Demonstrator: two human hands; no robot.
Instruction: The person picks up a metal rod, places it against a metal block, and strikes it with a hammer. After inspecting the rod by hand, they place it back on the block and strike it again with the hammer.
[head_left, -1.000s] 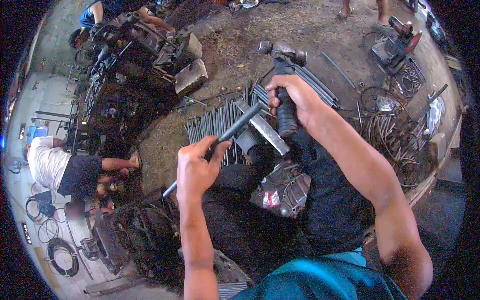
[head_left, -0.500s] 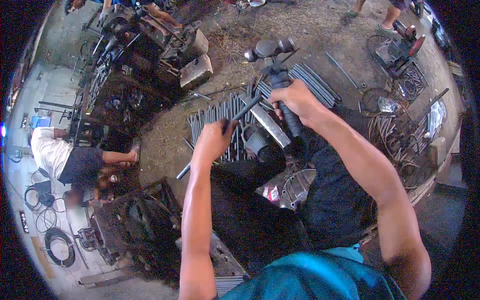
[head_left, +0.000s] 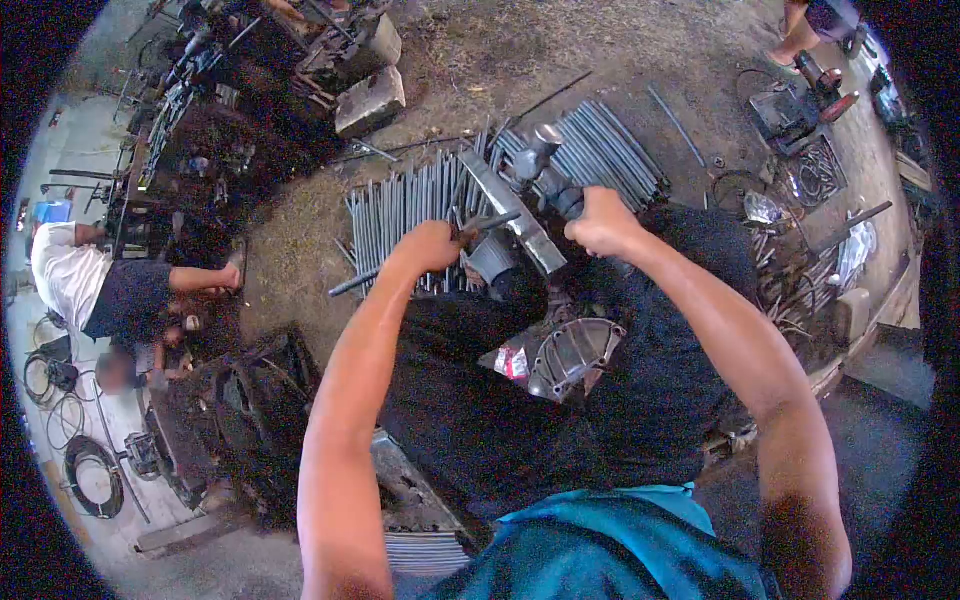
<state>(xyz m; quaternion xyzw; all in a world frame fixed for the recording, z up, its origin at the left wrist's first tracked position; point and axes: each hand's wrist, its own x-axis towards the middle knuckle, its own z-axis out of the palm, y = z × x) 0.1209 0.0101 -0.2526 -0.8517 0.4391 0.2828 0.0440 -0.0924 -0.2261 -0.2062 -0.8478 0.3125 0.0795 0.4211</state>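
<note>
My left hand is closed around a dark metal rod, whose right end reaches over a flat steel bar. My right hand grips a hammer by its dark, wrapped handle. The hammer's head is close beside the upper part of the bar. Below the rod's right end sits a grey ribbed piece. Many similar rods lie side by side behind my left hand, and a second bundle of rods lies beyond the hammer.
A metal casing cover lies between my legs. Concrete blocks and dark machinery stand at the upper left. A person in a white shirt is at the far left. A small machine and loose metal pieces are on the right.
The hammer has come down from its raised position to beside the flat bar, and its head has turned. My left hand still holds the rod, now tilted flatter. The whole view has shifted.
</note>
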